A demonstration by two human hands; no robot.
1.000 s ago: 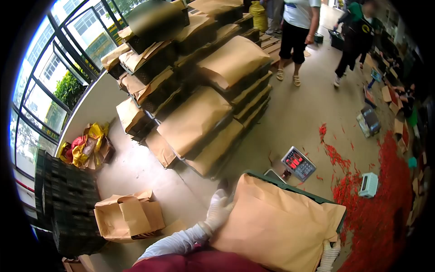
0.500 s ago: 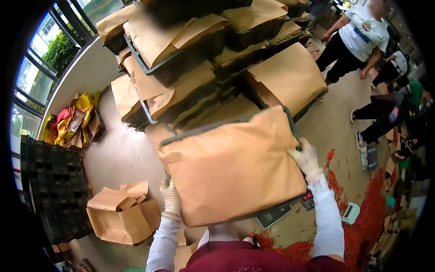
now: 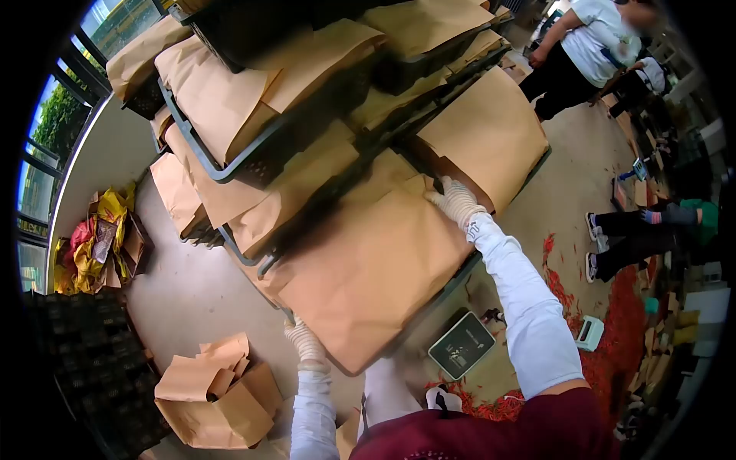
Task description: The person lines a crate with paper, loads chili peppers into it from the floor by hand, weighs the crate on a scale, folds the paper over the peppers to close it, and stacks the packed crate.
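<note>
A dark plastic crate covered with brown kraft paper (image 3: 376, 268) is tilted at the front of the stack, its far side against the neighbouring crates. My left hand (image 3: 305, 343), in a pale knitted glove, grips its near left edge. At its right far corner, my right hand (image 3: 458, 203) has its gloved fingers closed over the rim, partly hidden. Just beyond that hand lies another paper-covered crate (image 3: 491, 134). Behind stand more stacked crates (image 3: 222, 175) topped with the same paper.
An opened brown cardboard box (image 3: 218, 410) sits on the floor at left, near dark stacked crates (image 3: 96, 360). A flat scale (image 3: 461, 345) lies right of my legs. Red chillies (image 3: 613, 368) are strewn on the floor. A person in a white shirt (image 3: 594, 34) stands at upper right.
The crate has moved forward, away from my body, and turned, now meeting the stack. Both hands still hold it, with my right arm stretched further out. My view has shifted.
</note>
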